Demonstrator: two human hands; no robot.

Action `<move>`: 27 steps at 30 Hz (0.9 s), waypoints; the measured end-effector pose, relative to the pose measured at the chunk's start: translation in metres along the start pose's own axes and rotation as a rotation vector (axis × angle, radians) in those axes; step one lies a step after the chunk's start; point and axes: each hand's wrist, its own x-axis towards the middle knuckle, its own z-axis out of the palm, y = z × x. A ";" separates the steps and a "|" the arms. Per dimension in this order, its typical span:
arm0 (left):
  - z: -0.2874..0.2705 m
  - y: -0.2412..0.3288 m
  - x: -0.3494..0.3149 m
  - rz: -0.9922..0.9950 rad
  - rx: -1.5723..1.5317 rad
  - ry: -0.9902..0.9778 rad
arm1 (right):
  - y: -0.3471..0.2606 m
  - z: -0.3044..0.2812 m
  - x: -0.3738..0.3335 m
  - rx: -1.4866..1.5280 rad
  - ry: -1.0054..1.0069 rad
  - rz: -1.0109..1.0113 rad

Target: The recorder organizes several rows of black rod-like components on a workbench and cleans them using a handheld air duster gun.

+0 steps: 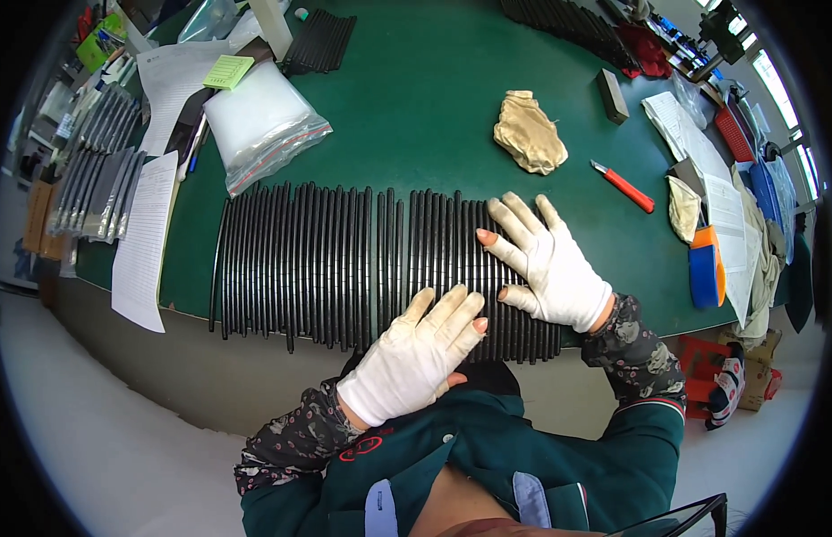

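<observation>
Black rods [295, 268] lie in a row across frame centre on the green desk [416, 107]. Left hand [405, 362] over them at lower centre, fingers extended, slightly apart. Right hand [556, 273] over the row's right end, fingers spread wide. Red-handled knife [629, 190] at right.

Seemingly no legible text.

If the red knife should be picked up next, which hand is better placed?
Probably the right hand: it is nearer to the red knife, while the left hand is farther away, over black rods.
</observation>
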 end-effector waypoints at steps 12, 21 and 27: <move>0.013 -0.007 -0.012 0.298 -0.058 0.118 | 0.030 -0.002 0.070 -0.037 0.057 -0.215; 0.007 -0.008 -0.021 0.183 -0.078 0.069 | -0.033 0.000 0.072 0.205 -0.048 -0.554; 0.010 -0.007 -0.016 0.232 -0.033 0.168 | 0.006 -0.013 0.075 0.082 0.248 -0.174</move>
